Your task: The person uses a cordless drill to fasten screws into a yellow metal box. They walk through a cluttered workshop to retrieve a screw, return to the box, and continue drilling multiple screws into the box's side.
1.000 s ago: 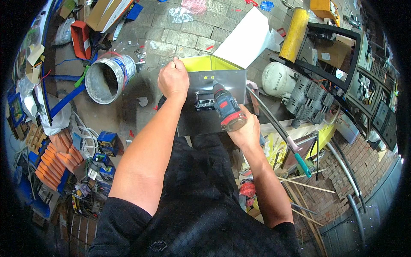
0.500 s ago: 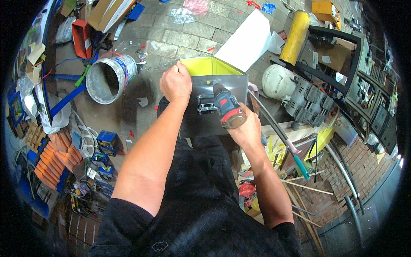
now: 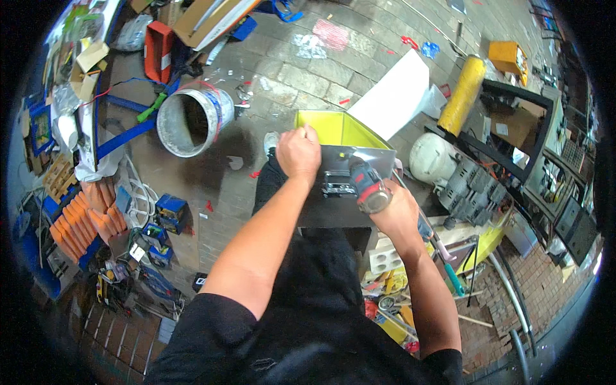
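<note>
In front of me stands a dark metal box [image 3: 321, 208] with a bright yellow-green inside, its top side open. My left hand [image 3: 299, 153] is closed over the box's upper left edge. A cordless drill [image 3: 370, 187] is gripped in my right hand [image 3: 396, 208], its chuck pointing at the upper part of the box's dark face. Whether the tip touches the metal cannot be made out. Left of the drill a shiny metal latch [image 3: 338, 183] sits on that face. My right fingers are partly hidden behind the drill.
A grey-white bucket [image 3: 186, 125] lies on its side at the left. Beyond the box are a white sheet [image 3: 394, 90] and a yellow cylinder [image 3: 462, 96]. An air compressor [image 3: 471, 192] stands at the right. Orange stacked pieces [image 3: 80, 228] and blue-cased tools [image 3: 171, 212] are at the lower left.
The whole scene has shifted right and down in view as my head turned. My left hand still holds the box edge, and the drill stays at the box face, now tilted more.
</note>
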`<action>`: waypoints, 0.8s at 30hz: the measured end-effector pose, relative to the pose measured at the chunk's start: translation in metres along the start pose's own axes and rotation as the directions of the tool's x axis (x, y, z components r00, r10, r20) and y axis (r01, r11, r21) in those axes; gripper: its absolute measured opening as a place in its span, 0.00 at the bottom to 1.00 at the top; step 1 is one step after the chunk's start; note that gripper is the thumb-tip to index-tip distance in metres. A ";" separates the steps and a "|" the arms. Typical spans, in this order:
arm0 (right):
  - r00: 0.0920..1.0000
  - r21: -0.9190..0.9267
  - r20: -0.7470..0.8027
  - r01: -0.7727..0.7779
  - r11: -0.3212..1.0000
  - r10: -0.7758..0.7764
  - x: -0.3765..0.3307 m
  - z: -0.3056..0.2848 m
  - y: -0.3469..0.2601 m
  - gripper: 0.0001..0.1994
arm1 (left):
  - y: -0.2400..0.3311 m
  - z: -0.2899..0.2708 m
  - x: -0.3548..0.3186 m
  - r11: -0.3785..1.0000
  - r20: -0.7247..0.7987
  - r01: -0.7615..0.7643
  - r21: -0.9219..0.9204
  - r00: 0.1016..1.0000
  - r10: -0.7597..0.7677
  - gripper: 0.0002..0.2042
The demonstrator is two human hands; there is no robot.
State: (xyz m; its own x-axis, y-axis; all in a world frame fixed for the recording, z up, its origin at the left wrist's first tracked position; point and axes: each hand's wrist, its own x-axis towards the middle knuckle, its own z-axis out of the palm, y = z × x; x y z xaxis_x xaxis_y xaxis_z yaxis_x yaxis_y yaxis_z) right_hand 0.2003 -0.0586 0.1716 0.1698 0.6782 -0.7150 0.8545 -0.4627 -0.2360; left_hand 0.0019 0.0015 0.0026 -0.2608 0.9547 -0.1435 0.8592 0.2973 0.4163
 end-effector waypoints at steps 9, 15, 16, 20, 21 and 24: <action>0.989 0.129 -0.121 -0.066 0.989 0.082 -0.005 0.019 0.006 0.15 | 0.014 -0.001 0.003 0.996 -0.024 0.004 -0.091 1.000 -0.006 0.20; 0.992 0.063 -0.120 -0.042 0.997 0.049 -0.018 0.021 0.002 0.16 | 0.010 -0.009 -0.011 0.983 0.005 0.045 -0.177 0.999 -0.044 0.18; 0.991 0.101 -0.119 -0.046 0.994 0.058 -0.021 0.023 0.005 0.18 | 0.010 -0.012 -0.011 0.984 0.021 0.056 -0.169 0.998 -0.053 0.18; 0.985 0.205 -0.164 0.076 0.976 -0.042 -0.014 0.059 0.039 0.23 | -0.003 -0.014 -0.013 0.979 0.018 0.067 -0.194 0.998 -0.064 0.18; 0.986 0.236 -0.156 0.100 0.967 -0.064 -0.010 0.063 0.044 0.23 | -0.007 -0.013 -0.016 0.980 0.013 0.069 -0.188 0.998 -0.068 0.18; 0.987 0.227 -0.160 0.062 0.972 -0.026 -0.013 0.078 0.047 0.23 | -0.020 -0.014 -0.027 0.984 0.009 0.081 -0.158 0.997 -0.081 0.19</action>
State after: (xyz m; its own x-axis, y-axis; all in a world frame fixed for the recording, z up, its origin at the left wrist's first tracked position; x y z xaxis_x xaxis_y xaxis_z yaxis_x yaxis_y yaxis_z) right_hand 0.2005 -0.1338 0.1187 0.2241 0.7725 -0.5942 0.7296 -0.5372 -0.4233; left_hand -0.0143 -0.0296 0.0107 -0.3250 0.9275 -0.1849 0.7550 0.3722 0.5399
